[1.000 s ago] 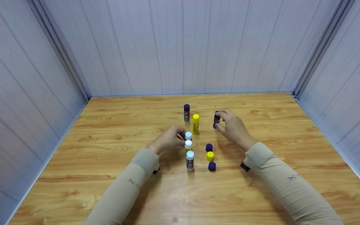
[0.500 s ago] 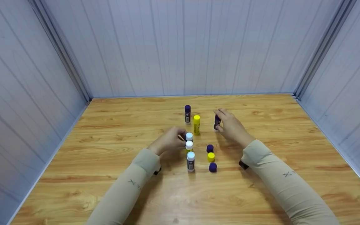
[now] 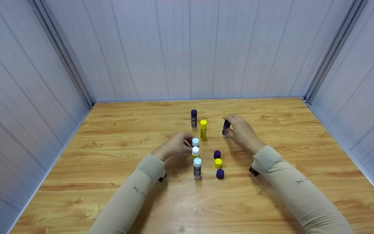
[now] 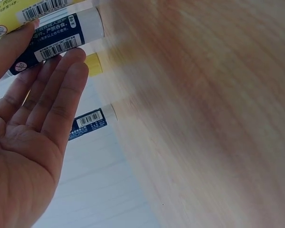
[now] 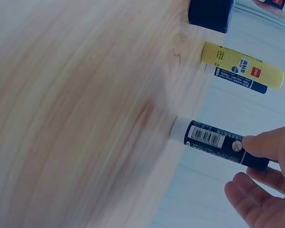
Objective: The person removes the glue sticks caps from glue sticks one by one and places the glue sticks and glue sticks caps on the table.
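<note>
My left hand (image 3: 175, 145) holds a navy glue stick with a white top (image 3: 195, 141), the far one in a row of three; in the left wrist view its navy barrel (image 4: 57, 45) lies between thumb and fingers. Nearer in that row stand a yellow glue stick with a white top (image 3: 195, 151) and another navy glue stick (image 3: 197, 169). Farther right, my right hand (image 3: 243, 133) pinches a navy glue stick (image 5: 213, 142) near its dark cap. Its white base touches the table, and it leans slightly in the head view.
Behind the row stand a capped yellow glue stick (image 3: 203, 130) and a capped navy one (image 3: 193, 119). Right of the row lie three caps: a dark one (image 3: 217, 154), a yellow one (image 3: 218, 162) and another dark one (image 3: 220, 173). Panelled walls enclose the wooden table (image 3: 109, 195).
My right fingers lifted off the top of the navy glue stick, then settled back round its cap. The stick now leans a little to the right. My left hand has stayed in place.
</note>
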A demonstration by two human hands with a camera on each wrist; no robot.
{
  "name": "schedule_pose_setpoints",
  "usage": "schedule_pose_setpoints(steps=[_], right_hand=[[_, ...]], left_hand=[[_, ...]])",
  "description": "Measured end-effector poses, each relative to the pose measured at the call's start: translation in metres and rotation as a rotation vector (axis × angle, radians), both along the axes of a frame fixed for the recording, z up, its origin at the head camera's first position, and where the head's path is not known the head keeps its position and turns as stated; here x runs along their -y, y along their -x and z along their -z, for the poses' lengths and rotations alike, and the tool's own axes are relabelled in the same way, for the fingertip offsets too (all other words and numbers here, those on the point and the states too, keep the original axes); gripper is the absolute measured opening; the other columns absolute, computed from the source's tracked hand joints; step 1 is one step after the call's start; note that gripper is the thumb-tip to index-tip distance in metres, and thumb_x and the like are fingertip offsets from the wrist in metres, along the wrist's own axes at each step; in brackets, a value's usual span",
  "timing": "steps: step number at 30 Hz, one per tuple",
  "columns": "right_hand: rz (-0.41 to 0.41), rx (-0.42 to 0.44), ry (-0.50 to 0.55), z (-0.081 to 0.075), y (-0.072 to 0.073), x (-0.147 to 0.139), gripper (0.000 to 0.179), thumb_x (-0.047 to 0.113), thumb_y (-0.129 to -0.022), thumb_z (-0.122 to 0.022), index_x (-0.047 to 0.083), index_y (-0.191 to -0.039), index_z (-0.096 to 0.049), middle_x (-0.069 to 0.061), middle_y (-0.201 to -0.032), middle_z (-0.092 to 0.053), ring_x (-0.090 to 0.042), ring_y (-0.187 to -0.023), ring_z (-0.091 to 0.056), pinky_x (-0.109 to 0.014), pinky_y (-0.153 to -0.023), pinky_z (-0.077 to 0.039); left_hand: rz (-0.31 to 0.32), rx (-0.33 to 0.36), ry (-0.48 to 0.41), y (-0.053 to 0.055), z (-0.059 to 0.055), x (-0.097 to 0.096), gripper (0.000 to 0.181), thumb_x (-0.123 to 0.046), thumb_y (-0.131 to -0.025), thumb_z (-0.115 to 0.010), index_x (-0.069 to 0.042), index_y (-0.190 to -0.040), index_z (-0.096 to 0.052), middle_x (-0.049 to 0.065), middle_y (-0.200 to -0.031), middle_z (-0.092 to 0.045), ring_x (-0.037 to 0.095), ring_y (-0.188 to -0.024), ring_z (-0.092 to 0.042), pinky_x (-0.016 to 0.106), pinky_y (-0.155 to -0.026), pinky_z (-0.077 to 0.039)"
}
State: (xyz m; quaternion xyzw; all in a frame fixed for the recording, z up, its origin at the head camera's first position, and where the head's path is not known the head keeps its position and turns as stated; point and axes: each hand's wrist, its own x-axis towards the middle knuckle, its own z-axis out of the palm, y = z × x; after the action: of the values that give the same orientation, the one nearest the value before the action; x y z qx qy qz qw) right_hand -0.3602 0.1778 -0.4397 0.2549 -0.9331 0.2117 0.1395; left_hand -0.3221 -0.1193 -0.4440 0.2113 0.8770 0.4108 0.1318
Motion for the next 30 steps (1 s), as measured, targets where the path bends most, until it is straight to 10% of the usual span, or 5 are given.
schedule_pose_setpoints(steps=[11, 19, 30], right_hand=[[0.012, 0.041, 0.027, -0.004, -0.009, -0.004, 0.015, 0.005, -0.1, -0.076, -0.002, -0.111, -0.068, -0.019, -0.106, -0.075, -0.037, -0.097, -0.074, -0.051, -0.085, -0.061], [0.04, 0.045, -0.009, -0.009, -0.012, -0.01, 0.032, 0.001, -0.098, -0.074, -0.008, -0.129, -0.07, -0.026, -0.121, -0.076, -0.042, -0.109, -0.076, -0.055, -0.095, -0.062], [0.047, -0.072, 0.158, -0.019, -0.023, -0.011, 0.022, 0.002, -0.097, -0.076, -0.008, -0.116, -0.071, -0.025, -0.106, -0.078, -0.041, -0.094, -0.077, -0.052, -0.081, -0.064]], left_hand=[[-0.007, 0.001, 0.015, 0.002, -0.003, 0.008, 0.021, -0.003, -0.096, -0.08, -0.006, -0.117, -0.075, 0.011, -0.116, -0.076, 0.027, -0.111, -0.074, 0.041, -0.101, -0.062], [-0.072, -0.035, 0.084, 0.002, -0.017, 0.02, 0.025, -0.004, -0.099, -0.076, 0.002, -0.123, -0.072, 0.017, -0.119, -0.075, 0.029, -0.11, -0.072, 0.042, -0.096, -0.062], [-0.257, -0.291, 0.002, -0.008, -0.051, 0.022, 0.029, -0.015, -0.108, -0.064, -0.002, -0.135, -0.067, 0.017, -0.128, -0.07, 0.033, -0.111, -0.073, 0.046, -0.095, -0.063]])
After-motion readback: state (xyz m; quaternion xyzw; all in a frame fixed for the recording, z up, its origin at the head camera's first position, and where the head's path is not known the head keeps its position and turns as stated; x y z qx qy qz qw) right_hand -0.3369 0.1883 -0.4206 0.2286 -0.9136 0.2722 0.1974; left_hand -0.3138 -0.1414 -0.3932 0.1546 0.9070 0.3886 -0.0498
